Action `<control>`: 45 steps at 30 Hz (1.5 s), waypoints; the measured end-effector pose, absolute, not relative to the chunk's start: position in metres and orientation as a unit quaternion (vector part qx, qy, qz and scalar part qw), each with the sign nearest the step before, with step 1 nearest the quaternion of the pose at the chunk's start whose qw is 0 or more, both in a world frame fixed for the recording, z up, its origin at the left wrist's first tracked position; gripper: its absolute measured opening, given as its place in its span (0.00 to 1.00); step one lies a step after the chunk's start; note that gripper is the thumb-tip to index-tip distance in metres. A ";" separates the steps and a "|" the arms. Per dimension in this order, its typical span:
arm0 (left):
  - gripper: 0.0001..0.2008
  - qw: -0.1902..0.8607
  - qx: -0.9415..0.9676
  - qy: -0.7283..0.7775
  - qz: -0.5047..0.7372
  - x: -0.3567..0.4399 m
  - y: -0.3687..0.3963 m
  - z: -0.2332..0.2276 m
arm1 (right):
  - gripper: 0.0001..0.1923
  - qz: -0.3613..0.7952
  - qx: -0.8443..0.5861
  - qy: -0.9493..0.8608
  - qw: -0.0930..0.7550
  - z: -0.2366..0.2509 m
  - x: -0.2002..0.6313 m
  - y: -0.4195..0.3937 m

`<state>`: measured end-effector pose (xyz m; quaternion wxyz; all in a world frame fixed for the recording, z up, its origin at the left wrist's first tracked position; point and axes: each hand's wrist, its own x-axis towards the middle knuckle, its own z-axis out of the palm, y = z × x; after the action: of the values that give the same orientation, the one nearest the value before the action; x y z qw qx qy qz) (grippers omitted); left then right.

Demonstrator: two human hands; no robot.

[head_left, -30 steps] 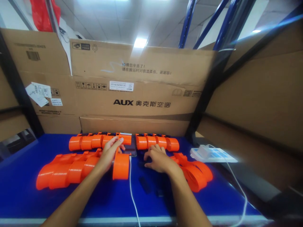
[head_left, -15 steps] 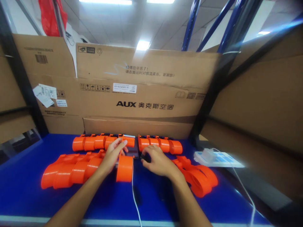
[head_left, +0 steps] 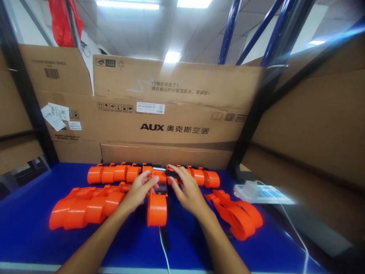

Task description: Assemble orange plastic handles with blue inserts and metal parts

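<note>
In the head view, the left hand (head_left: 142, 189) pinches an orange part (head_left: 157, 210) over the blue table (head_left: 128, 249). The right hand (head_left: 188, 190) pinches a black piece (head_left: 172, 174) at the part's right end; whether they touch, I cannot tell.

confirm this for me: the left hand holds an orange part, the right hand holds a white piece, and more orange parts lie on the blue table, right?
Not quite: the head view shows the right hand holding a black piece. The left hand does hold an orange part, and more orange parts lie on the blue table.
</note>
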<state>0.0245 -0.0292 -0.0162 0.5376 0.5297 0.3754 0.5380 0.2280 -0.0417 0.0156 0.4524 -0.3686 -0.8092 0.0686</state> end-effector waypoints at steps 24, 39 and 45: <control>0.19 0.539 0.575 0.290 0.544 0.034 -0.045 -0.007 | 0.15 0.075 -0.374 -0.807 0.451 0.003 0.218 -0.039; 0.16 0.600 0.441 0.352 0.566 0.024 -0.031 -0.022 | 0.09 -0.001 -0.622 -0.768 0.149 0.001 0.240 -0.027; 0.17 0.603 0.432 0.358 0.567 0.023 -0.027 -0.026 | 0.16 0.012 -0.662 -0.746 0.066 -0.003 0.238 -0.030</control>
<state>0.0234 -0.0268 -0.0264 0.6030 0.4321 0.3576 0.5673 0.2380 -0.0301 -0.0030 0.0663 -0.6621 -0.7464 0.0123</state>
